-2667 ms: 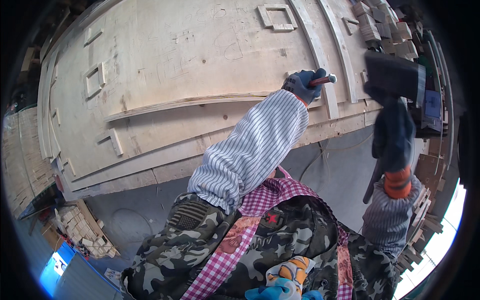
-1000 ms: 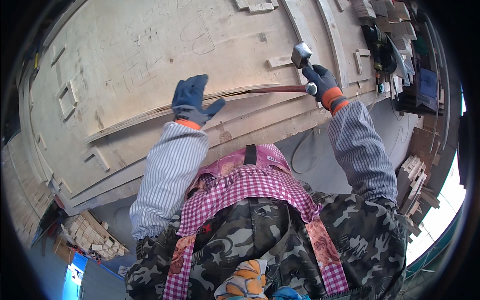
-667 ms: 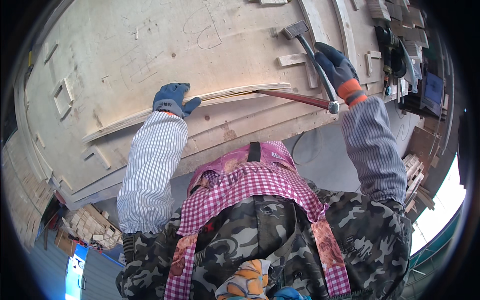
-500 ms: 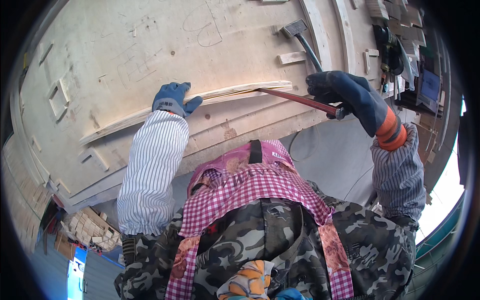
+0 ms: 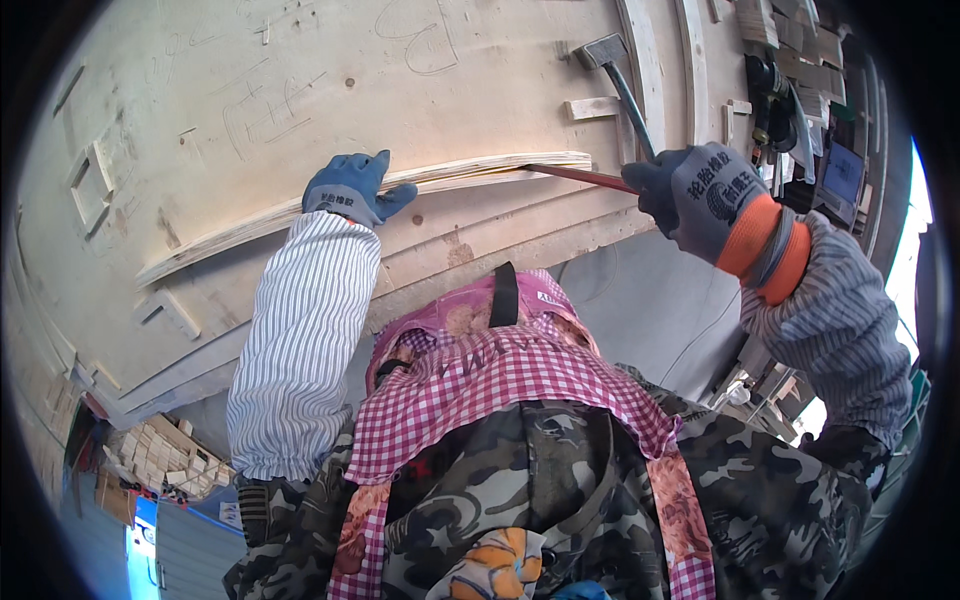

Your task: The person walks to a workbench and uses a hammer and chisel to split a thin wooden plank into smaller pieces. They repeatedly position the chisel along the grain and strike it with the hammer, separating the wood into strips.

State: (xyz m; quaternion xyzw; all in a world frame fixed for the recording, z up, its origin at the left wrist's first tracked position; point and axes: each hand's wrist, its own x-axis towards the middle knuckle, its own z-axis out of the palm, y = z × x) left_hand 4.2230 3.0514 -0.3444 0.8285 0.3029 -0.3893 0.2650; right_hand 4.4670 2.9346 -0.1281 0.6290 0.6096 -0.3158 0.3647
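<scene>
Hammer (image 5: 601, 52) is lying on plywood panel (image 5: 300, 110), beyond right hand (image 5: 705, 200). Bar (image 5: 585, 177) is running left from that hand, tip sitting at panel's near edge. Left hand (image 5: 350, 190) is resting on that edge, left of bar. Wooden frame (image 5: 106, 172) is lying far left on panel.

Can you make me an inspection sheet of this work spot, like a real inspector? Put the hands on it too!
Surface: plywood panel, with drawn lines on it.
Job's things: red bar, its tip at the panel's layered edge; hammer, its handle end hidden.
Clutter: small wooden frame on the panel; wood blocks at lower left.
Grips: left grip open, on the layered edge; right grip closed on the red bar.
Cables: thin dark line over the grey floor, probably a cable.
Surroundings: laptop-like screen at far right.
</scene>
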